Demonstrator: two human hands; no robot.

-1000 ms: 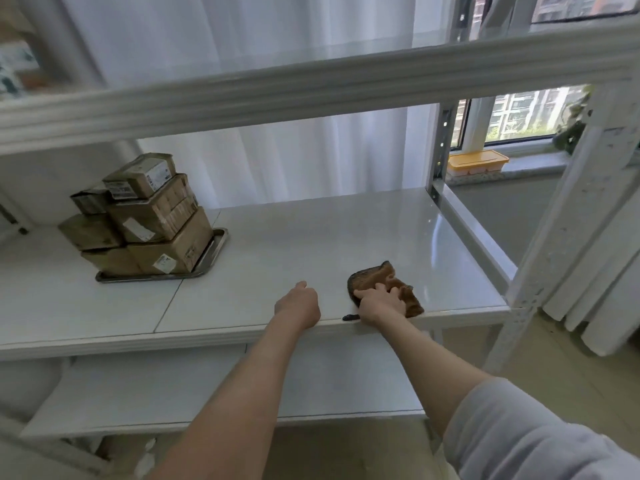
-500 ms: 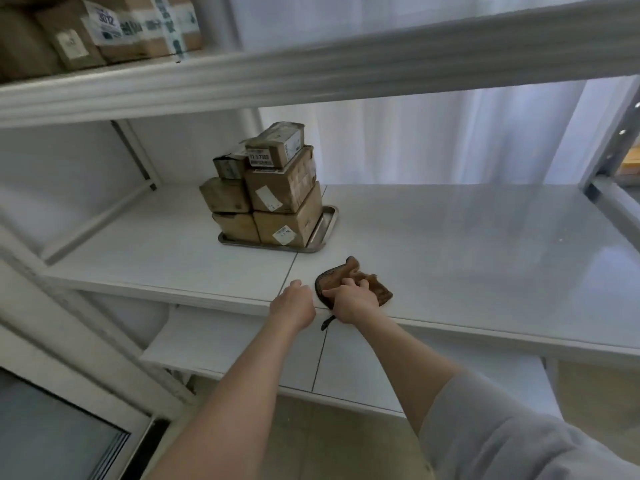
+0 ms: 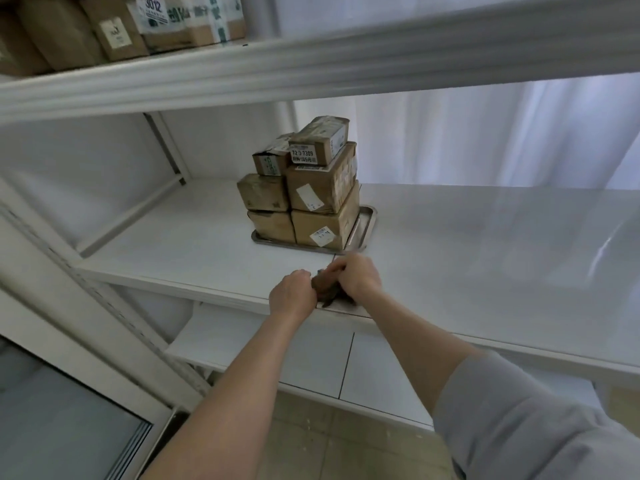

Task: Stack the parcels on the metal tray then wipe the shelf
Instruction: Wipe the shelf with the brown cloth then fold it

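Several brown cardboard parcels stand stacked three layers high on a metal tray, toward the back of the white shelf. In front of the tray, near the shelf's front edge, lies a bunched brown cloth. My right hand grips the cloth from the right with curled fingers and presses it onto the shelf. My left hand rests as a fist on the shelf's front edge, its knuckles against the cloth's left end. Part of the cloth is hidden under my right hand.
A shelf above holds more taped boxes at the upper left. A lower white shelf runs beneath my arms. An upright post stands at the left and a white curtain hangs behind.
My right hand has dragged the cloth left along the front edge until it meets my left fist, and the cloth has bunched up. My view has swung left, toward the parcels.
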